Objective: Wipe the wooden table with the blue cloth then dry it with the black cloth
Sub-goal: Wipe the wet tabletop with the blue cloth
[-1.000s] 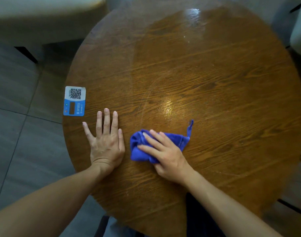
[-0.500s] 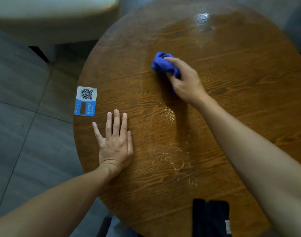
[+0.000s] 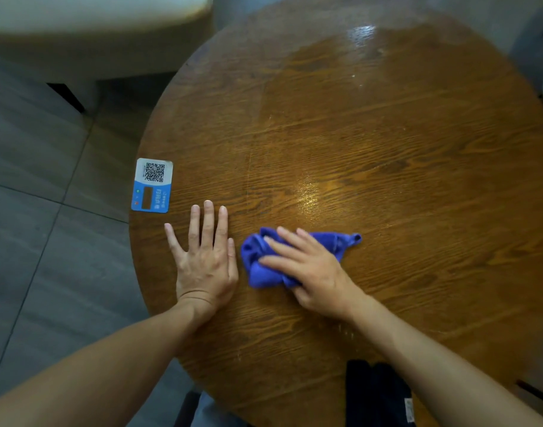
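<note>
The round wooden table [image 3: 387,155] fills most of the view, with a wet sheen across its far half. My right hand [image 3: 310,269] presses down on the bunched blue cloth [image 3: 264,272] near the table's front left, its fingers spread over the cloth. My left hand [image 3: 205,257] lies flat on the wood just left of the cloth, fingers apart, holding nothing. The black cloth [image 3: 376,396] lies folded at the table's near edge, partly under my right forearm.
A blue and white QR code card [image 3: 152,185] is stuck at the table's left edge. A pale seat [image 3: 94,32] stands beyond the table at upper left, on a grey tiled floor [image 3: 33,241]. Another chair's edge shows at the far right.
My right hand has drawn the blue cloth back from the far middle of the table to the near side, beside my left hand. The left hand has stayed flat in place.
</note>
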